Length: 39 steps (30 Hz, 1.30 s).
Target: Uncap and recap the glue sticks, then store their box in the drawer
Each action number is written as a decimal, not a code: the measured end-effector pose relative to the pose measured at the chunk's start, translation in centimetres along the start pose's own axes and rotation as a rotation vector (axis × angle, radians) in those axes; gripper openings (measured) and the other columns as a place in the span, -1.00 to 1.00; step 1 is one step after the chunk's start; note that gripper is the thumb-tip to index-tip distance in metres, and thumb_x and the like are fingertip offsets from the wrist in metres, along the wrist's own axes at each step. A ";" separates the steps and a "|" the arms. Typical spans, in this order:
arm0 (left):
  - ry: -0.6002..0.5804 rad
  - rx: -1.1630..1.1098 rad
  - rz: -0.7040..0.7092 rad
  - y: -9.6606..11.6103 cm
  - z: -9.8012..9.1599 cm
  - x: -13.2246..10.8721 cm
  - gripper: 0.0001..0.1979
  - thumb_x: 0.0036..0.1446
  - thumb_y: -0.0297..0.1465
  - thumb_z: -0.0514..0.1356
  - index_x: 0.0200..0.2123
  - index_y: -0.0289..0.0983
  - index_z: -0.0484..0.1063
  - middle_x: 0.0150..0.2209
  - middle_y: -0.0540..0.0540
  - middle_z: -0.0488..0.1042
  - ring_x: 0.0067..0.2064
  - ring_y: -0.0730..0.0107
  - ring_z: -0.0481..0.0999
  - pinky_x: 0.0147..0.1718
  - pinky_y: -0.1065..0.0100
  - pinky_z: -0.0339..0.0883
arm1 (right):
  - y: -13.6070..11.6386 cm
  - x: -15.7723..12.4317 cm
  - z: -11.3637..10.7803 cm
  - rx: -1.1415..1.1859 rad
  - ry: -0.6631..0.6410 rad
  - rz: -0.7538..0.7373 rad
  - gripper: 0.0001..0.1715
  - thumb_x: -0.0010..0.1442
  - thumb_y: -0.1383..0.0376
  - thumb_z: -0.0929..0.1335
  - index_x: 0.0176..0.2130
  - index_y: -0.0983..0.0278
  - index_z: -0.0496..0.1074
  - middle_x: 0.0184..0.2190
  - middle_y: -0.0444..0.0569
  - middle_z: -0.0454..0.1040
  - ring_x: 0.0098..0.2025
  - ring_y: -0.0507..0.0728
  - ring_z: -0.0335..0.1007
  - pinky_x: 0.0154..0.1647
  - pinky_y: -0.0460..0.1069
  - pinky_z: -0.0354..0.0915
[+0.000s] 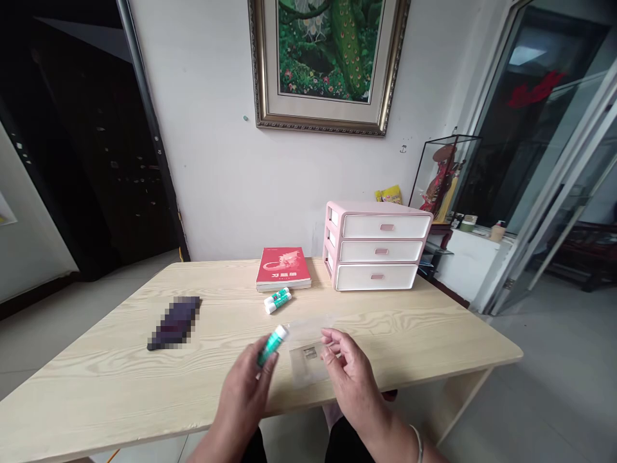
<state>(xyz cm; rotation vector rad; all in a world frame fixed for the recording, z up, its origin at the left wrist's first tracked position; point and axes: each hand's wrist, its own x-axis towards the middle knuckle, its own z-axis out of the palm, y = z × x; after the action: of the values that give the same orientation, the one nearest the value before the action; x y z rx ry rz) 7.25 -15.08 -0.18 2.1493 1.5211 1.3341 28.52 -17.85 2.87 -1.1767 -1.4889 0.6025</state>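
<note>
A green-and-white glue stick is held in my left hand, its white cap end pointing up and to the right. To the right, my right hand hovers with fingers loosely curled and apart, and nothing shows between them. A clear plastic bag with a small printed patch lies on the table between my hands, its right side partly hidden behind my right hand. Farther back, two more glue sticks rest side by side in front of a red book.
The wooden table carries a pink-and-white three-drawer box at the back right. A dark, pixelated flat object lies at the left. Behind the table stands a wall with a framed peacock picture.
</note>
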 end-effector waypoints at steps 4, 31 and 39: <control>-0.132 0.215 -0.261 -3.0 -0.4 3.5 -0.63 0.33 -0.23 -0.04 0.11 -0.19 0.30 -0.03 -0.18 0.51 -0.04 0.11 0.51 -0.16 0.23 0.36 | 2.3 -0.3 -1.3 -0.403 -0.147 -0.259 -0.64 0.23 0.37 0.29 0.02 0.18 0.43 -0.05 0.03 0.49 0.06 0.21 0.34 0.12 0.13 0.27; -0.306 0.453 -0.011 -5.0 7.6 11.7 -0.57 0.18 -0.46 0.09 0.13 -0.21 0.41 -0.04 -0.21 0.52 0.05 0.06 0.41 0.04 0.17 0.28 | 7.6 5.9 -6.0 -0.682 0.082 -0.392 -0.57 0.17 0.51 0.19 -0.07 0.26 0.47 -0.12 0.05 0.52 -0.01 0.19 0.40 0.13 0.12 0.28; -0.275 0.536 0.088 -4.8 6.8 12.7 -0.75 0.11 -0.42 0.13 -0.15 -0.19 0.53 -0.14 -0.23 0.52 0.00 0.02 0.41 -0.02 0.14 0.26 | 4.8 11.7 4.7 -0.439 -0.042 -0.176 -0.54 0.04 0.57 0.22 -0.16 0.26 0.51 -0.21 0.03 0.57 -0.11 0.17 0.49 0.00 0.03 0.37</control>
<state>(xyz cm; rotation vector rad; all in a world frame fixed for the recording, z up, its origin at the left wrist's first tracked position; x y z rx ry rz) 10.05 -0.12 0.07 2.5970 1.8310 0.6494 26.82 -4.49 2.44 -1.3483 -1.7951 0.1831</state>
